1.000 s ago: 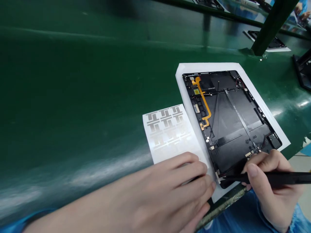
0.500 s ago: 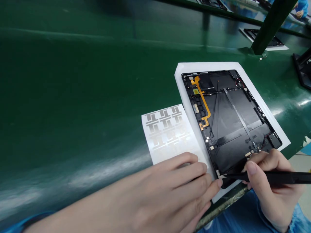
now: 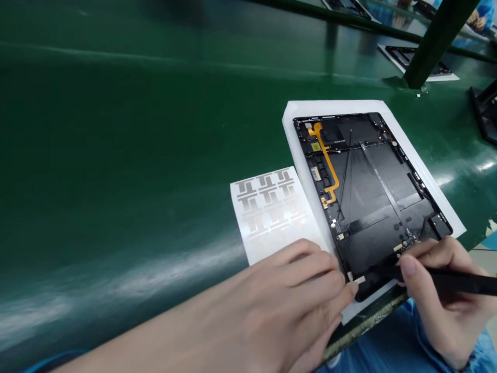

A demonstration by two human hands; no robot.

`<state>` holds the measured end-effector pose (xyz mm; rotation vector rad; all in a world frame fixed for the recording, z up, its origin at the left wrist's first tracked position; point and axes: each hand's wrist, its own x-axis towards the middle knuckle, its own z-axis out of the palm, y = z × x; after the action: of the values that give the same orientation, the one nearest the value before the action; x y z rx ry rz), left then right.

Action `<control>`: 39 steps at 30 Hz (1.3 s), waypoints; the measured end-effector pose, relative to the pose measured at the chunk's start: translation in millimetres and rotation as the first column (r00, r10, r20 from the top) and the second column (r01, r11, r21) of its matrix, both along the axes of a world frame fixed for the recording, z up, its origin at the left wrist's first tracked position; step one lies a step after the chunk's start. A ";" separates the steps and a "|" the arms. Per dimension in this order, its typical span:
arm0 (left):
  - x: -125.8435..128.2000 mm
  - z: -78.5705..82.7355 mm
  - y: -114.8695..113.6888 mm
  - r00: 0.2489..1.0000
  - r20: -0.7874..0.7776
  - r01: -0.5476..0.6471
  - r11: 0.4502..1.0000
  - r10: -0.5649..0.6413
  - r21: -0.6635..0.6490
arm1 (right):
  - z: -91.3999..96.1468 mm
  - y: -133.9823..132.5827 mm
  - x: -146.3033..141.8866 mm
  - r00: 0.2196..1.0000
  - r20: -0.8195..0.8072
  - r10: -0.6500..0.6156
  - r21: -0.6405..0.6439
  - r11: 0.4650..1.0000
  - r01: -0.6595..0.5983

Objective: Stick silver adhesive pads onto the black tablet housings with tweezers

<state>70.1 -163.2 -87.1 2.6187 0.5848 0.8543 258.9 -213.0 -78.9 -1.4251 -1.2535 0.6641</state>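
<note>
Head view: tweezers (image 3: 462, 282) held in the right hand (image 3: 438, 292) at a tablet (image 3: 368, 248)

A black tablet, its inner side exposed, is laid tilted on a white paper sheet (image 3: 330, 107), which rests on a green workbench (image 3: 116, 155) toward the right of the view. An orange ribbon cable (image 3: 328, 160) is seen running along the tablet's upper left part, and thin dark strips are laid across its black panels. A small white tab (image 3: 359, 280) is seen at the tablet's lower left corner.

The tweezers are gripped firmly between thumb and fingers, and are held narrow, with the points directed at the lower edge of the tablet; their tips are lost against the black surface, so contact cannot be told. The left hand (image 3: 298, 280) is kept open, fingers together and empty, with the fingertips just beside the white tab. Its palm side lies over the lower edge of a label sheet (image 3: 267, 207), printed with rows of grey T-shaped pieces, which is placed just left of the white paper.

Farther off, a dark green post (image 3: 438, 46) and another tablet (image 3: 411, 56) on white paper are seen, with a co-worker's hand (image 3: 476, 19) at the top right corner.
</note>
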 end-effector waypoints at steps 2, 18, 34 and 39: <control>1.2 -0.7 0.9 0.999 0.031 0.019 1.000 -0.018 -0.011 | 1.3 1.6 2.0 0.999 -0.039 0.015 -0.006 1.000 -0.015; -1.3 -7.1 -1.8 0.998 0.033 0.060 0.998 -0.060 0.009 | -1.1 1.6 -3.8 0.987 -0.079 0.140 -0.074 0.986 -0.146; -3.1 -4.8 -1.0 0.997 0.043 0.067 0.997 -0.066 -0.029 | -4.2 3.4 -2.9 0.990 -0.046 0.131 -0.020 0.991 -0.132; -10.5 -1.9 0.1 0.996 0.048 -0.077 0.994 0.080 -0.072 | -5.5 3.9 0.0 0.991 -0.076 0.114 0.019 0.993 -0.113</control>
<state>59.6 -163.1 -89.0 2.5183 0.6956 0.9040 258.9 -209.1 -84.4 -1.3111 -1.2830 0.7785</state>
